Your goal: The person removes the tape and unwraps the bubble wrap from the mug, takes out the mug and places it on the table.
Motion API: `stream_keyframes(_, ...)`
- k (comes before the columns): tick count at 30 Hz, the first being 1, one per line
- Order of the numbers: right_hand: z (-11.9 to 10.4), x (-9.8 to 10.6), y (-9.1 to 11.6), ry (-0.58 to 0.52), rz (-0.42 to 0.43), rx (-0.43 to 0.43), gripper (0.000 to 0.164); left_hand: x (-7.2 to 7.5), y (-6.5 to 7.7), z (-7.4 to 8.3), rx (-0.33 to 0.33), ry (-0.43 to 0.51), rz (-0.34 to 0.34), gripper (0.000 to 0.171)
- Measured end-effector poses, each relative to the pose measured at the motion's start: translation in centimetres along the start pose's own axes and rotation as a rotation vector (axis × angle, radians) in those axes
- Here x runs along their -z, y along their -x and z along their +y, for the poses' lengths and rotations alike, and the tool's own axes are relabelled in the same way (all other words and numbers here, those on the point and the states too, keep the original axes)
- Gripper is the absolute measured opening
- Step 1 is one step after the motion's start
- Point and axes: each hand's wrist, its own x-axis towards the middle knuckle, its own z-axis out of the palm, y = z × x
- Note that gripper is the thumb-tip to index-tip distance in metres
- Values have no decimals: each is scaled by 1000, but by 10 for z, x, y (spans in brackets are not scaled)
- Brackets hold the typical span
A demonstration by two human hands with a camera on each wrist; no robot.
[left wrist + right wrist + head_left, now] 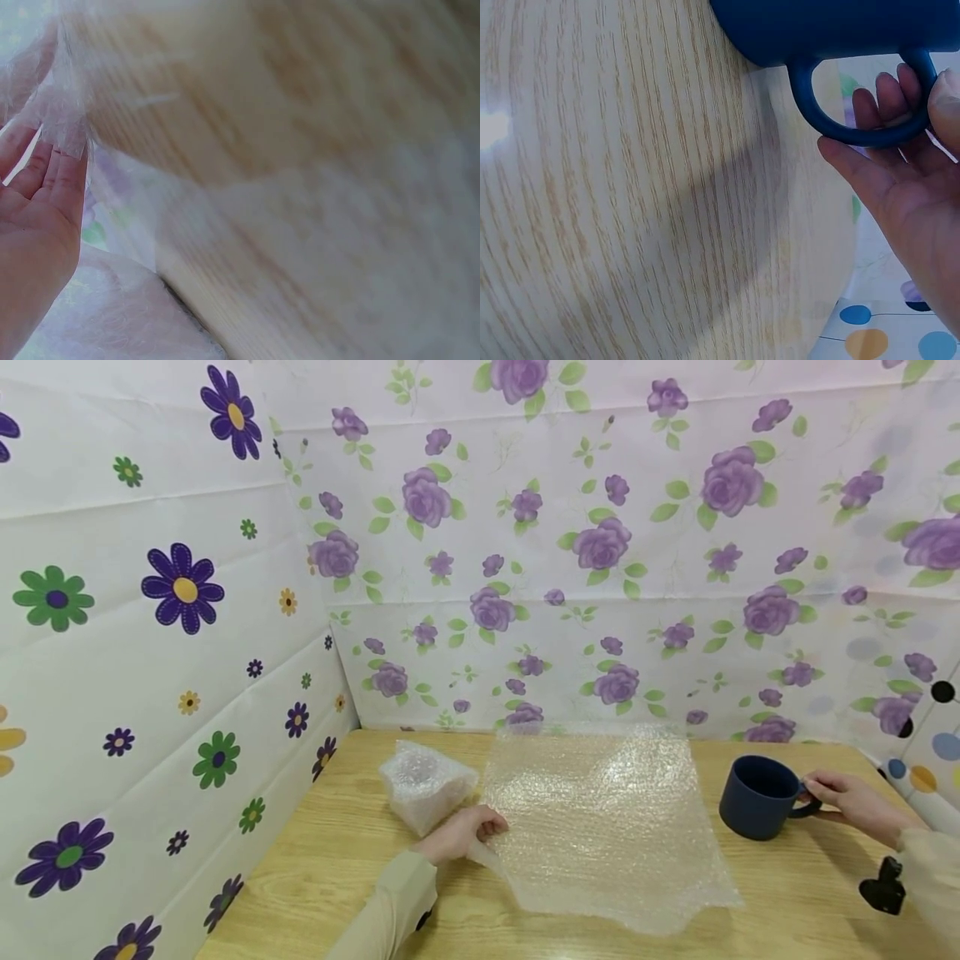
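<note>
Pinching bubble-wrap sheet [600, 831], left hand [461, 833], gripping mug [757, 806] by handle [870, 136], right hand [855, 802]

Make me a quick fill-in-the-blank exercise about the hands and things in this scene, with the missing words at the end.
1. The right hand holds the mug by its ____.
2. The mug is dark ____.
3. In the head view, the bubble-wrap bundle lies to the ____ of the flat bubble-wrap sheet, whose edge the left hand holds.
4. The table has a ____-grain surface.

Missing words: handle; blue; left; wood.
</note>
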Motion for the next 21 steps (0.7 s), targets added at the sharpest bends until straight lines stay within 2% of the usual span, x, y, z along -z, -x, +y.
stream_keyframes(16, -9, 2, 1, 88, 43, -61, 40, 0, 0, 0, -11, -3, -3, 29)
stream_keyframes(21, -12, 2, 0, 133, 69, -40, 41, 2, 1, 1, -2, -11, -11, 33)
